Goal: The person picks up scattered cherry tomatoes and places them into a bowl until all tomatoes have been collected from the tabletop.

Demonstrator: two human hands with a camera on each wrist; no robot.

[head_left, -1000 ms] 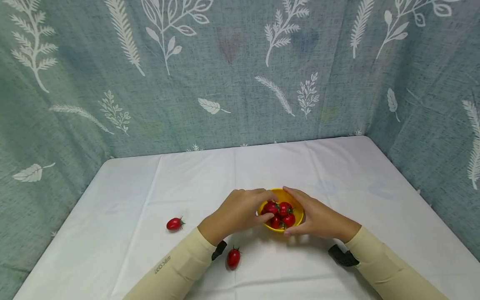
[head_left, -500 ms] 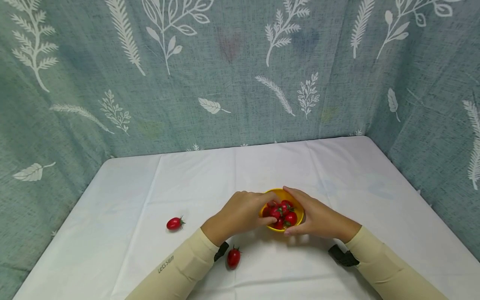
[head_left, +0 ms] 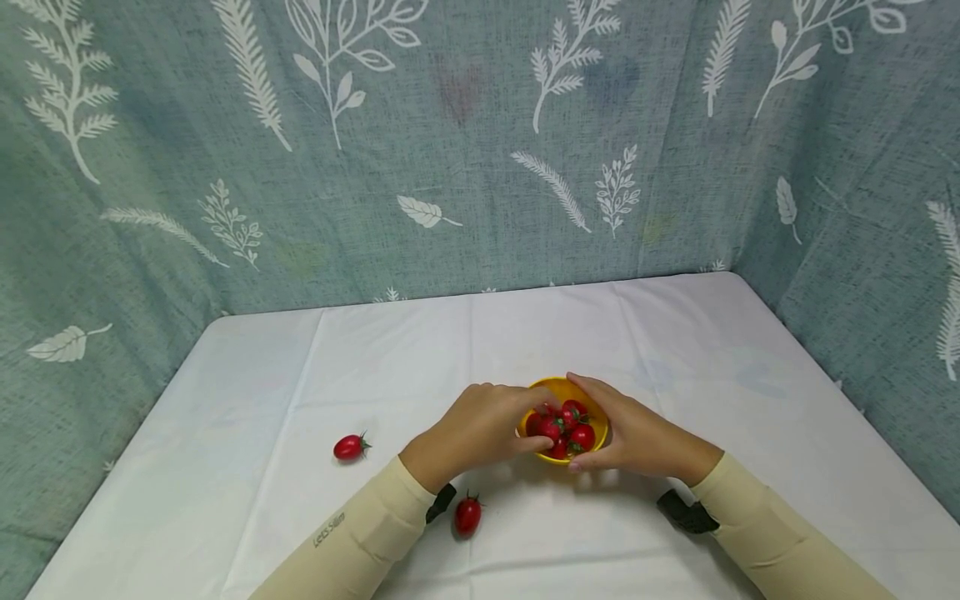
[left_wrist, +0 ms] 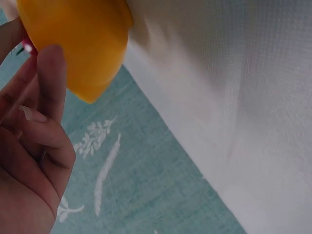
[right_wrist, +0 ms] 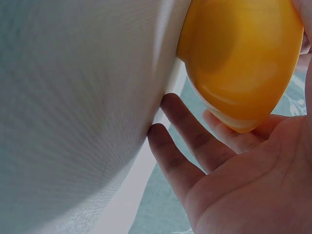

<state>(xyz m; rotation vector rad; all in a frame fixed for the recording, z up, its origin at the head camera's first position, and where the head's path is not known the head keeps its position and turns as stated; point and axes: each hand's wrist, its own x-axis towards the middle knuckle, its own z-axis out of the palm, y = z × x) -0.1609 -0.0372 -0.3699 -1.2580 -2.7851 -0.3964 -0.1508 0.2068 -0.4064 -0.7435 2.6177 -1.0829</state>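
A yellow bowl (head_left: 561, 387) of small red tomatoes (head_left: 581, 437) with green stems stands on the white-covered table. My right hand (head_left: 647, 435) holds the bowl from its right side, thumb at the near rim and index finger at the far rim. In the right wrist view, two of this hand's fingers (right_wrist: 178, 161) reach to the cloth below the bowl (right_wrist: 239, 63). My left hand (head_left: 476, 430) reaches over the left rim, thumb and fingers around a tomato (left_wrist: 28, 47), which the left wrist view shows only in part. Its fingertips inside the bowl are partly hidden.
One loose tomato (head_left: 349, 447) lies left of the left hand. Another tomato (head_left: 467, 517) is near the left wrist, close to the sleeve (head_left: 375, 508). A patterned green-blue curtain (head_left: 450, 167) closes off the back and sides of the white table (head_left: 420, 350).
My left hand has moved slightly right and deeper into the bowl, and the tomatoes there have shifted. The right hand has stayed in place on the bowl.
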